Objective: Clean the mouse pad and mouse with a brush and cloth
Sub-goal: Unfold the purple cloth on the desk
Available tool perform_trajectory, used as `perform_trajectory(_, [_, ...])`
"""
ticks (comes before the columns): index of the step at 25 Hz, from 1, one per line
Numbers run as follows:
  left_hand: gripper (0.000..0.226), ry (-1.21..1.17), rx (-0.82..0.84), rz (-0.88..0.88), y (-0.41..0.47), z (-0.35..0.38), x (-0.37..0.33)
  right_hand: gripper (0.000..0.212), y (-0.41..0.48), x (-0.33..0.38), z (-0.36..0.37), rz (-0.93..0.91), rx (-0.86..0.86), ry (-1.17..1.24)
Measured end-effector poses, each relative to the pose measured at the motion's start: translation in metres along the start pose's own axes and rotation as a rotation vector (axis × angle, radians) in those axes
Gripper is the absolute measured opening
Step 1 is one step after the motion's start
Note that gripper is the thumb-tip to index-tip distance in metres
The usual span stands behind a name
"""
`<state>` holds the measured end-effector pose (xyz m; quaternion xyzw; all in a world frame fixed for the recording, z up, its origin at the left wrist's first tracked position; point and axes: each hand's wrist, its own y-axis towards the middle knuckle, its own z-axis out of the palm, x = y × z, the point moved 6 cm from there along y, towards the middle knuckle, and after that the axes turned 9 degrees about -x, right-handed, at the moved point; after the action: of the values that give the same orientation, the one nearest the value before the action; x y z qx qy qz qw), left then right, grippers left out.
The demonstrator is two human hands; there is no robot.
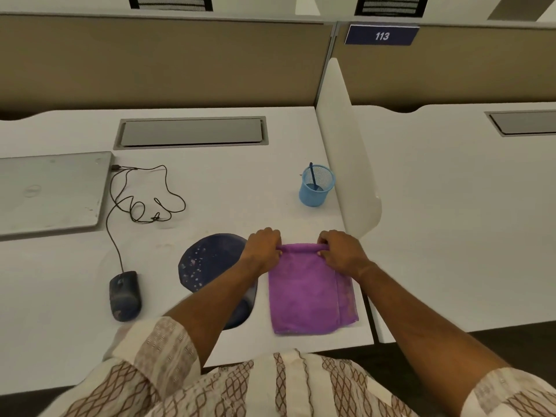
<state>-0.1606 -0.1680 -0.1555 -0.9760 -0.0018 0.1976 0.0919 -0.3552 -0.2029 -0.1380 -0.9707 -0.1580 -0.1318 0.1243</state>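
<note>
Two grips pinching cloth [304, 290] at far edge, left hand [263, 248], right hand [340, 251], forearm [216, 302] half-hiding mouse pad [207, 260]

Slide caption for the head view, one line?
The left hand and right hand pinch the far edge of a purple cloth on the desk, beside the mouse pad and mouse.

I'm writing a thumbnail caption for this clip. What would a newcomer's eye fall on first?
The bright purple cloth on the white desk, its rolled far edge pinched by the left hand and right hand. Just left of it lies a speckled dark blue mouse pad, partly under an arm, with a dark wired mouse farther left. A blue mesh cup stands behind, by the divider.
</note>
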Motion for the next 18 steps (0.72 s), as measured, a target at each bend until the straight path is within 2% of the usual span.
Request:
perform_trajectory(6, [0.006, -0.187, -0.234, 0.086, -0.038, -0.043, -0.01, 0.011, -0.035, 0.003, -0.033, -0.038, -0.183, 0.183])
perform_trajectory(11, [0.013, -0.15, -0.373, 0.327, -0.113, -0.03, -0.024, 0.02, -0.103, 0.004, -0.019, -0.144, -0.267, 0.173])
perform_trajectory(14, [0.017, -0.093, -0.367, 0.486, -0.145, -0.001, -0.027, 0.027, -0.137, 0.0, 0.006, -0.183, -0.275, 0.109])
perform_trajectory(18, [0.024, 0.003, -0.265, 0.568, -0.157, 0.029, -0.022, 0.024, -0.157, -0.005, 0.037, -0.205, -0.197, 0.056])
